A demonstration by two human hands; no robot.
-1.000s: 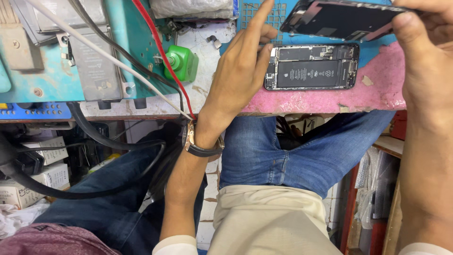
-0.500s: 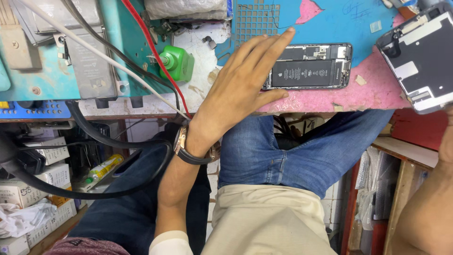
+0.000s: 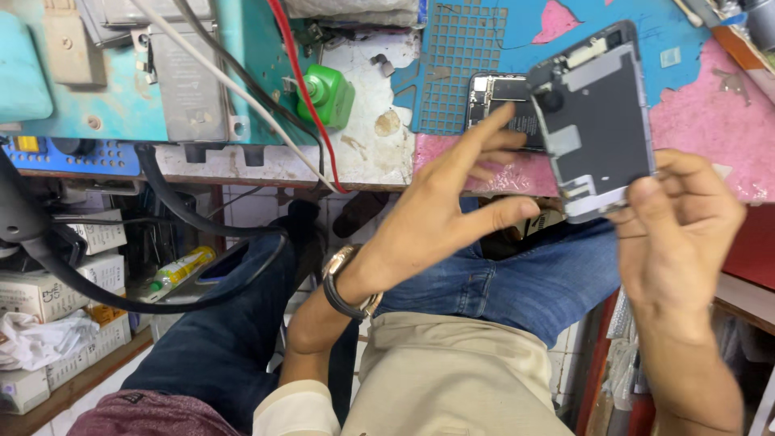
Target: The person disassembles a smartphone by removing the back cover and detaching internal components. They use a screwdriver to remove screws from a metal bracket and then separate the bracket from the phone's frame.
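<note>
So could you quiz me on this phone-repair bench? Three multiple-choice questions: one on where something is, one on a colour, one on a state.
1. Where is the detached phone screen panel?
A. Flat on the bench
B. Held up in the right hand
C. On the person's lap

2. What colour is the small plastic bottle on the bench?
A. Green
B. Yellow
C. White

3. What state is the phone body on the bench mat in?
A. Sealed with its screen on
B. Wrapped in a bag
C. Open, its insides showing

Answers:
1 B: the right hand's fingers pinch the panel's lower edge, lifting it above the bench.
2 A: the bottle beside the red wire is bright green.
3 C: its battery and inner parts show, partly behind the left hand, which holds nothing.
</note>
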